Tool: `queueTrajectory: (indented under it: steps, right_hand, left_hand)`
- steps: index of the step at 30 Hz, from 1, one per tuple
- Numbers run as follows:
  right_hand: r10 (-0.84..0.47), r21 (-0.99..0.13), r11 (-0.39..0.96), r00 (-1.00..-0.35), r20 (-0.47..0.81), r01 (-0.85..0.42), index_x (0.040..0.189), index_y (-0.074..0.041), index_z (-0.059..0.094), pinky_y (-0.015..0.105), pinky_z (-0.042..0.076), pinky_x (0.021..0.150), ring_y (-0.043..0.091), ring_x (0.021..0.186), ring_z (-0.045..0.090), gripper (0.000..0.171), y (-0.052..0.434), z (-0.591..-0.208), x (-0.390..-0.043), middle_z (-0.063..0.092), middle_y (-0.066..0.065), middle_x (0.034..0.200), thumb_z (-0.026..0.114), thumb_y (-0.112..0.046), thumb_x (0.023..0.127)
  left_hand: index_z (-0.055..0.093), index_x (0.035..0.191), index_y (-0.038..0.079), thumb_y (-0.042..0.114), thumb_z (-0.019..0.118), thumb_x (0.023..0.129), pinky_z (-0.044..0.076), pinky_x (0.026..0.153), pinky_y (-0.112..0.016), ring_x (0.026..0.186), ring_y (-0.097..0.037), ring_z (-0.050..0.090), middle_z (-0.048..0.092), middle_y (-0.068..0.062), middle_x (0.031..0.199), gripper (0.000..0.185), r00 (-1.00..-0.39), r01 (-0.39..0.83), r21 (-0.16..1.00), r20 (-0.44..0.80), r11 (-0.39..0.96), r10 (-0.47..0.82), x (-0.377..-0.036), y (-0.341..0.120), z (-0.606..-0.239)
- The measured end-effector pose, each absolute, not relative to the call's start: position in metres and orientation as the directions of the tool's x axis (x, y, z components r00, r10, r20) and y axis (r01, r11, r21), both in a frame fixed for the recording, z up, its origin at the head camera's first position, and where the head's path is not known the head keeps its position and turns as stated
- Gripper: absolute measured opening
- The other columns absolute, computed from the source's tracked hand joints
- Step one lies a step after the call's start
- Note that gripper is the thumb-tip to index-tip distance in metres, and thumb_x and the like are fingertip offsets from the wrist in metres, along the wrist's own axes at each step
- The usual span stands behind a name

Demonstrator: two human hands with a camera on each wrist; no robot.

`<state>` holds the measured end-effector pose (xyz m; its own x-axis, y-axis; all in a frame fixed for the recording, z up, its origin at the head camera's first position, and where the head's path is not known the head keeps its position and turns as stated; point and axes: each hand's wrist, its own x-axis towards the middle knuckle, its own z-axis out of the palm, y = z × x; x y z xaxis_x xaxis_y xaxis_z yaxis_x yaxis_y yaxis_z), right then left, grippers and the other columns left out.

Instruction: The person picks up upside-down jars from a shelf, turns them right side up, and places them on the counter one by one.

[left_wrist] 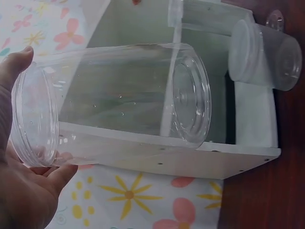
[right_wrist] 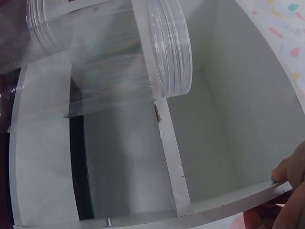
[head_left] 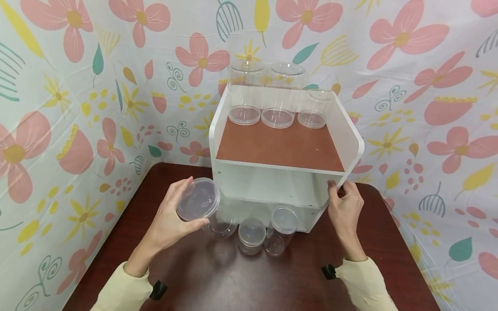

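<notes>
A dark brown desk (head_left: 218, 276) carries a white shelf unit (head_left: 352, 138) against its back edge, its top board brown with three clear jars (head_left: 277, 101) along the rear. The left hand (head_left: 171, 220) curls its fingers and thumb around a clear, empty plastic jar (head_left: 198, 199), held above the desk's left side with its mouth by the palm and its ridged base outward. The right hand (head_left: 344, 207) grips the shelf unit's right front edge. Three small lidded jars (head_left: 252, 235) stand before the shelf's bottom edge.
</notes>
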<state>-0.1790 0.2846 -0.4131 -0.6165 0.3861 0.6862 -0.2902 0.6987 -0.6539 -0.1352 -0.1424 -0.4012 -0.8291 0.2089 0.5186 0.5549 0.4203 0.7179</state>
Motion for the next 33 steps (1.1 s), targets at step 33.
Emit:
queueTrajectory:
  steps: [33]
  right_hand:
    - [0.381,-0.651,0.702,-0.621,0.685,-0.287,0.093,0.008,0.071,0.013,0.039,0.067,-0.002,0.076,0.051,0.012,0.286,-0.417,-0.179,0.065,0.020,0.088,0.069,-0.004,0.096]
  left_hand:
    - [0.039,0.157,0.003,0.032,0.099,0.065,0.048,0.098,-0.056,0.128,-0.036,0.052,0.044,-0.017,0.150,0.113,-0.923,0.385,0.759,0.323,0.525,0.211,-0.140,-0.115,-0.477]
